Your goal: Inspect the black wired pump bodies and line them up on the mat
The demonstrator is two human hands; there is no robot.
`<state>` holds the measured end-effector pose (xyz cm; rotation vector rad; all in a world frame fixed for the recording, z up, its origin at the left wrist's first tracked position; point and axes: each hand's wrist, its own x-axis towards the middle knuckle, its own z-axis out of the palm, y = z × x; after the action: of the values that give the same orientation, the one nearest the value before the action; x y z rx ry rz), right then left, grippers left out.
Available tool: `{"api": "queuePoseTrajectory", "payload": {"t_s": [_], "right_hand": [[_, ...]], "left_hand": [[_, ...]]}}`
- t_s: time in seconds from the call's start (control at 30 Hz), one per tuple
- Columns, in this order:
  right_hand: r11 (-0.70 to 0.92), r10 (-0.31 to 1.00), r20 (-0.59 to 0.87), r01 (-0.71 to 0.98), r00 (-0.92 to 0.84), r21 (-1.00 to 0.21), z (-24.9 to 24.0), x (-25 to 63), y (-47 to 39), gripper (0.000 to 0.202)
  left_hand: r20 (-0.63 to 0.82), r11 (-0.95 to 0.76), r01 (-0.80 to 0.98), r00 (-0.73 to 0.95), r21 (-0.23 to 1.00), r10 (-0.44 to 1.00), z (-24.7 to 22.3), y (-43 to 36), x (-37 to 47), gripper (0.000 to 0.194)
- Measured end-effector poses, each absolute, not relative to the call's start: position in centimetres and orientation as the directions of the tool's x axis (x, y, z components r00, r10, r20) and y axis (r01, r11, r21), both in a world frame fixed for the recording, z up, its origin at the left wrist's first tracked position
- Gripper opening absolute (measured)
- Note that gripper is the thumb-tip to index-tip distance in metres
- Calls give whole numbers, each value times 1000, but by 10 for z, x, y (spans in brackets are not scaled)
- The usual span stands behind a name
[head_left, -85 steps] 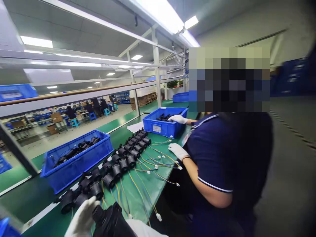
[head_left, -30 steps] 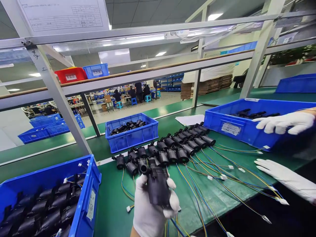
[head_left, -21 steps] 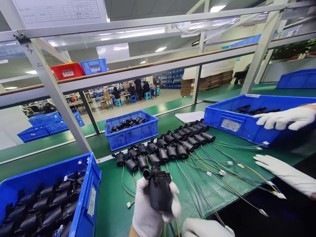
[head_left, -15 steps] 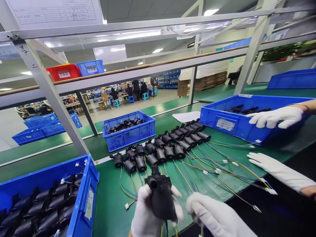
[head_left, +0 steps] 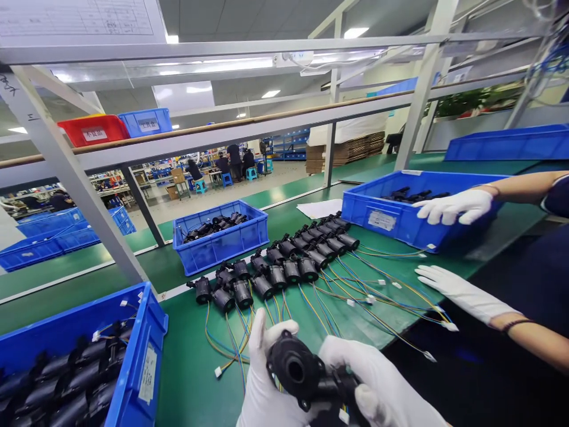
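Observation:
Close to me, a black pump (head_left: 291, 365) is turned with its round, open-centred end toward the camera. My left hand (head_left: 262, 379), in a white glove, grips its left side with thumb and forefinger raised. My right hand (head_left: 377, 376), also gloved, closes round the pump's right part, near a small white connector (head_left: 344, 416) on wires. Beyond my hands, rows of similar black pumps (head_left: 277, 276) lie on the green bench, their coloured wires (head_left: 326, 311) trailing toward the front edge.
At the left stands a blue bin (head_left: 153, 350) filled with pumps. A smaller blue bin (head_left: 222, 246) and a larger one (head_left: 382, 219) hold black parts. At the right, a co-worker's gloved hands (head_left: 457, 206) are over the larger bin and by the bench edge. Metal posts (head_left: 75, 178) rise behind.
The pump has been turned so that its round end faces me. My right hand has come up from beside it to grip it. The view has shifted right.

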<state>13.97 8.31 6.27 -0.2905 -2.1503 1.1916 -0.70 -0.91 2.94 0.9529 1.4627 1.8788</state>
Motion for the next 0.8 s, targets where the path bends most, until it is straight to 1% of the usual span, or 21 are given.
{"api": "queuePoseTrajectory", "payload": {"t_s": [0.03,0.2,0.4,0.47,0.53,0.57,0.67,0.73,0.8], "right_hand": [[567,480,441,-115,-758,-816,62,139,84,70],[583,471,445,-109,-762,-805,59,140,89,69],[548,438,424,-138,-792,-825,55,145,90,74],[533,446,394,-115,-804,-838,57,146,89,74],[512,507,313,-12,-803,-859,62,145,87,67],[498,556,255,72,-791,-864,65,144,86,62],[461,685,97,326,-722,-825,76,137,82,47],[454,722,61,406,-689,-793,84,131,79,39],[464,742,80,424,-666,-778,89,126,77,32]], "left_hand": [[195,-240,-3,-576,971,794,30,-8,-6,117],[195,-256,-24,-581,966,790,32,-6,-7,135],[163,-186,6,-511,983,844,29,-9,-9,130],[162,-184,7,-510,983,845,29,-9,-8,129],[174,-176,48,-542,983,823,30,-8,-5,125],[195,-181,81,-566,980,801,31,-8,-4,122],[321,-235,219,-621,947,715,30,-7,2,110],[412,-265,319,-618,910,670,28,-7,5,101],[473,-284,387,-596,877,649,25,-7,7,92]]}}
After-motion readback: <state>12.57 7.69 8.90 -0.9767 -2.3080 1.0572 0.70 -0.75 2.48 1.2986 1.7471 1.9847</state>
